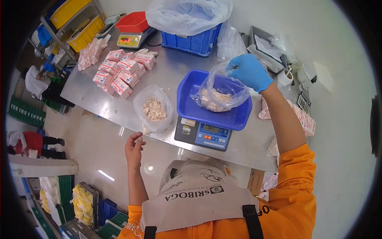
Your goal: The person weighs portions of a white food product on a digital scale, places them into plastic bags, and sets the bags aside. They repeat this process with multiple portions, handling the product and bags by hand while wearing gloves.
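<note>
My right hand (249,71), in a blue glove, hovers over the rim of a clear plastic bag (229,101) with its fingers curled; whether something is pinched in them is hidden. Pale crumbly food pieces (219,97) lie in that bag, which rests in a blue plastic tray (186,98). Under the tray is a digital scale (206,136) with a lit display. My bare left hand (135,149) is off the table's front edge, fingers loosely bent and apart, with nothing visible in it. Just beyond it, a second open plastic bag (153,109) holds similar pieces.
Wrapped packets (119,71) are piled on the steel table (119,110). Behind stand a scale with a red pan (131,22) and a bag-lined blue crate (191,40). More wrappers (301,119), a calculator (303,102) and a grey bin (265,49) sit right.
</note>
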A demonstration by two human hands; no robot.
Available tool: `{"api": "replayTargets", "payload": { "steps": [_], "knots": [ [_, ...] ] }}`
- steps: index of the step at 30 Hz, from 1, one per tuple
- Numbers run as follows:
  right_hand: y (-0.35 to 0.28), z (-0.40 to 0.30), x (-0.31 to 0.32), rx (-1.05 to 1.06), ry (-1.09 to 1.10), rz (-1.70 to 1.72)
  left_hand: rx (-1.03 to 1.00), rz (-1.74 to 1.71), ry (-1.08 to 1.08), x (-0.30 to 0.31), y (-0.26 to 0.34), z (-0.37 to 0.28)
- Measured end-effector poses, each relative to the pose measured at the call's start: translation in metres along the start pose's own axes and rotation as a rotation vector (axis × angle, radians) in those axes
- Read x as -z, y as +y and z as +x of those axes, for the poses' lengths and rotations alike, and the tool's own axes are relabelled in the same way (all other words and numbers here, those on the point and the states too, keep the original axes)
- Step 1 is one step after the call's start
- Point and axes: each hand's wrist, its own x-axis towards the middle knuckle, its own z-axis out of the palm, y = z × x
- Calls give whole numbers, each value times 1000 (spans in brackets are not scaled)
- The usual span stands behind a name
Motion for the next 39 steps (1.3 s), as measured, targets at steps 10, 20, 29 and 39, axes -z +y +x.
{"api": "replayTargets", "payload": {
  "steps": [10,20,29,39],
  "knots": [
    [12,-6,-21,-15,-85,75,24,-4,0,0,-6,-4],
    [27,-14,-57,31,-135,14,30,25,-29,0,-6,-8],
    [-3,0,4,59,-53,38,47,17,-24,3,-8,-14],
    [7,1,-29,-78,-202,187,61,20,-11,5,-10,-19]
  ]
}}
